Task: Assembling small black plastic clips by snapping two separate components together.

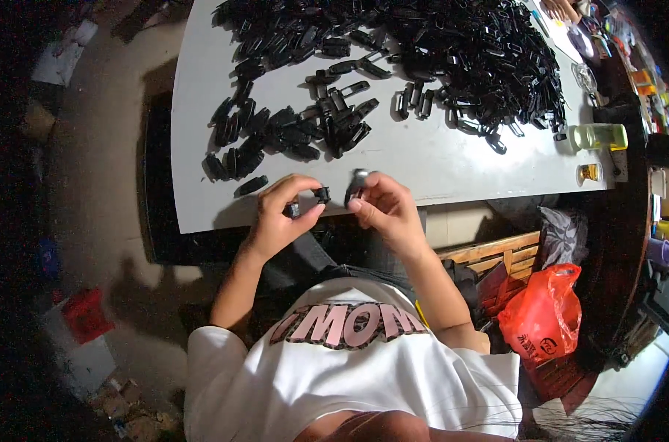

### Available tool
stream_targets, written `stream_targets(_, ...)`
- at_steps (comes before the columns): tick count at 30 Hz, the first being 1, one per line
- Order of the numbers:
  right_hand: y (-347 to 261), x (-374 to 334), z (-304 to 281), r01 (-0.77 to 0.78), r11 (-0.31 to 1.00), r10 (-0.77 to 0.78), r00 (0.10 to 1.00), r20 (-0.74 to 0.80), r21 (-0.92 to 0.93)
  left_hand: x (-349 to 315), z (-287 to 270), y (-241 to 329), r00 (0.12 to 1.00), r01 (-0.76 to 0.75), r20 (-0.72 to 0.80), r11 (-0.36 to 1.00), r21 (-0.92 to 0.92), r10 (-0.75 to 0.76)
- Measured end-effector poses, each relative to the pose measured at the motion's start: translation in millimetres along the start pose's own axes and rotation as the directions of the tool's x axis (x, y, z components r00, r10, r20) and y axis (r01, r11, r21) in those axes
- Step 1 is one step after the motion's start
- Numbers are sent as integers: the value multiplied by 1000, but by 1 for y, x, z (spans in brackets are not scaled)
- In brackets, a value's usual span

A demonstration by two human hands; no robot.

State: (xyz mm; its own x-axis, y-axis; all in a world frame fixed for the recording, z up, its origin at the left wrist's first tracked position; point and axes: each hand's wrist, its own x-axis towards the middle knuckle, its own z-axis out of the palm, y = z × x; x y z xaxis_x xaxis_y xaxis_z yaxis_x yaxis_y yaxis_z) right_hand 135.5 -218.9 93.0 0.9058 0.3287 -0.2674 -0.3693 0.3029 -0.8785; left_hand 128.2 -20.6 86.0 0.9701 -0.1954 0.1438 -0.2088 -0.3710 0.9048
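Head view: light, stiff and likely slick

The left hand (pixel 281 214) has its grip narrow on a small black part (pixel 322 195), pinched between thumb and forefinger; another dark piece (pixel 293 210) shows inside the curl of the fingers. The right hand (pixel 393 214) grips a shiny-topped piece (pixel 356 188), blurred at its upper end. The two held parts are near each other but apart, over the near edge of the bench (pixel 452 172).

They look hard, so I judge them light and stiff, slippery on glossy faces, and weakest wherever they thin out. The long sides seem the surest hold.

The bench is pale and looks smooth; loose pieces would probably slide. A scattered cluster (pixel 283 134) lies ahead of the left hand, a denser black heap (pixel 489 66) beyond to the right. A yellow-green cup (pixel 601 137) and amber container (pixel 589 172) stand near the right end. Lower right, a red bag (pixel 544 313) sits by a slatted wooden seat (pixel 489 252); brownish floor (pixel 113 140) stretches left.
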Motion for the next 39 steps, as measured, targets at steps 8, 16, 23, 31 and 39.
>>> stream_targets(8, -4, 4, 6, -109, 993, 107, 993, 55, 41, 3, 3, 5, 994, -104, 31, 994, 18, 103)
stream_targets(16, -5, 3, -11, -377, 900, 426, 867, 259, -218, -8, 0, 9, 955, -263, 184, 950, 170, 231)
stream_targets(23, 24, 5, -2, -162, 987, 134, 856, 499, 13, -9, 2, 9, 951, -292, 104, 956, -20, 292)
stream_targets(31, 33, 17, 10, 218, 850, -46, 937, 345, -479, -36, 17, -12, 980, -83, -201, 923, -377, 7)
stream_targets(39, 18, 72, -19, 93, -38, -480, 872, 99, -995, -31, -27, -20, 952, 198, -300, 854, 482, -52)
